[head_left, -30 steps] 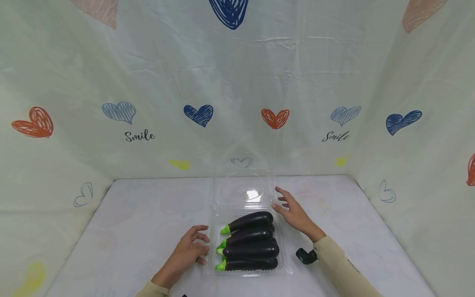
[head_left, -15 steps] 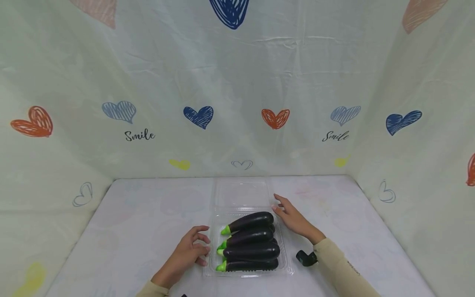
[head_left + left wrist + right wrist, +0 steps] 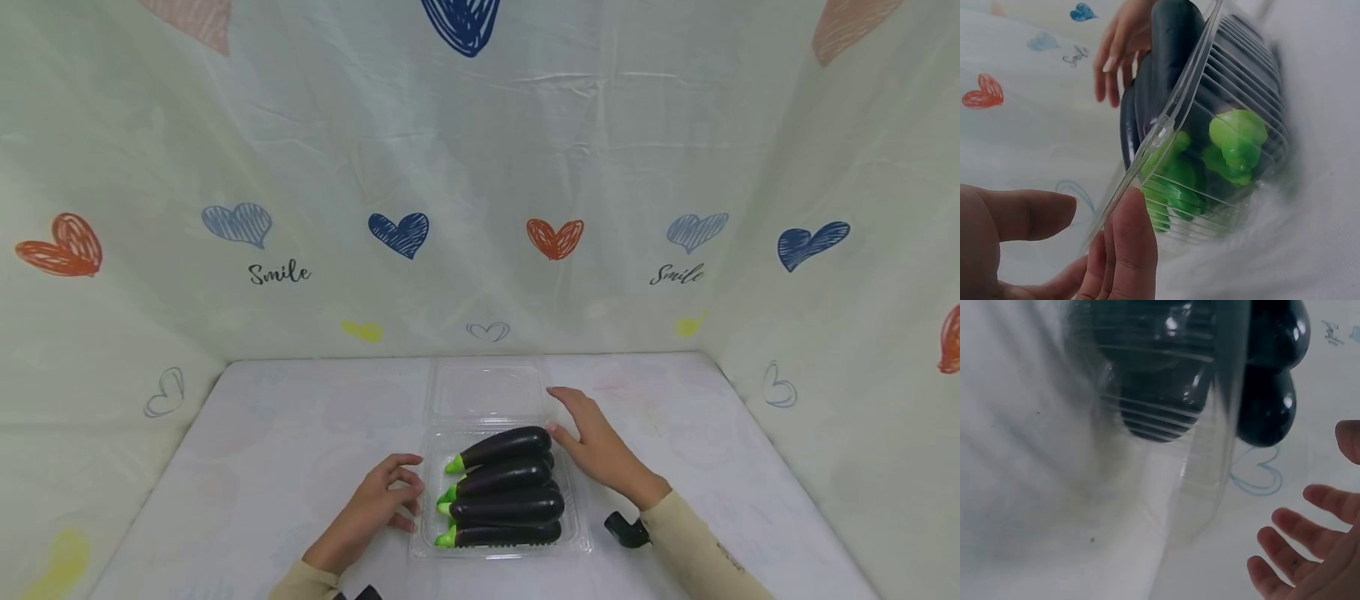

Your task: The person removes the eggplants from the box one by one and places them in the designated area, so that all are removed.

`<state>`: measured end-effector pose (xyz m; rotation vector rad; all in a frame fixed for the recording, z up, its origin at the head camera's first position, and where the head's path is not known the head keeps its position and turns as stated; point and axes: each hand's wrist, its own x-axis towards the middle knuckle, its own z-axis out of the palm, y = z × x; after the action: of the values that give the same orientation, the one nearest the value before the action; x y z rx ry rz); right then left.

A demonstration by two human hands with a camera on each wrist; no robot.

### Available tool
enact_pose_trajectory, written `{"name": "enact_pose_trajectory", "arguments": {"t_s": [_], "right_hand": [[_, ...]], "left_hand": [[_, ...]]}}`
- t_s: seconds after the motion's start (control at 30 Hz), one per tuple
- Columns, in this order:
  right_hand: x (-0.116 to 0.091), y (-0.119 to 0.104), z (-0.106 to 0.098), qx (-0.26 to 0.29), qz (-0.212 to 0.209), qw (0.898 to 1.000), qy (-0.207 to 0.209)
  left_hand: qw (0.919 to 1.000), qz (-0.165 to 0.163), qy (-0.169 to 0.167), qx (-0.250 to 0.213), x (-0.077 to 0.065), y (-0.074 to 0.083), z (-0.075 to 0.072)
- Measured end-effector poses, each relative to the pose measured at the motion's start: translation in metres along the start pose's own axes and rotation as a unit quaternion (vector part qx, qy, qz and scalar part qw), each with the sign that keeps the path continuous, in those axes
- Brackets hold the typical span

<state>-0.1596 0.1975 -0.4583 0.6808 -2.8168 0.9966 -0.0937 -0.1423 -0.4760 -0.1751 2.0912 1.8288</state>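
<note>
L hand point(image 3: 381, 502) & R hand point(image 3: 598, 443) flank box point(image 3: 576, 521) edges, tbl point(image 3: 262, 442) room outboard.

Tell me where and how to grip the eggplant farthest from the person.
Probably round the middle of its dark body, from above. The farthest eggplant lies lengthwise across the clear box, green stem to the left, its next neighbour close on the near side. The lid is open, leaving its top bare; the right hand is nearer.

Clear lid point(image 3: 487, 393) tips farther back
It stood higher a second ago and now leans lower over the surface point(image 3: 300, 433); the right hand point(image 3: 603, 448) has shifted slightly toward the person.
</note>
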Motion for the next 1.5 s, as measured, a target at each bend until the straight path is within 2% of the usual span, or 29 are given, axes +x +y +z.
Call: {"name": "enact_pose_trajectory", "arguments": {"t_s": [0.13, 0.27, 0.57, 0.83, 1.07, 1.5], "right_hand": [[-0.001, -0.011, -0.002, -0.042, -0.061, 0.997, 0.002], [-0.002, -0.019, -0.001, -0.066, -0.102, 0.993, -0.015], [-0.001, -0.026, 0.002, -0.119, -0.160, 0.979, -0.034], [0.002, -0.026, 0.005, -0.145, -0.172, 0.973, -0.043], [0.004, -0.024, 0.008, -0.166, -0.174, 0.970, -0.041], [0.007, -0.025, 0.005, -0.191, -0.147, 0.968, -0.066]], "left_hand": [[0.9999, -0.009, 0.005, 0.002, 0.002, 0.001, 0.001], [1.0000, -0.010, 0.000, -0.001, 0.004, -0.001, 0.000], [0.9999, 0.001, -0.012, -0.009, 0.003, -0.004, 0.000], [0.9999, 0.000, -0.001, -0.010, 0.002, -0.004, 0.002], [0.9999, 0.004, -0.005, -0.014, 0.002, -0.005, 0.001], [0.9999, 0.003, -0.004, -0.014, 0.004, -0.008, 0.002]]}}
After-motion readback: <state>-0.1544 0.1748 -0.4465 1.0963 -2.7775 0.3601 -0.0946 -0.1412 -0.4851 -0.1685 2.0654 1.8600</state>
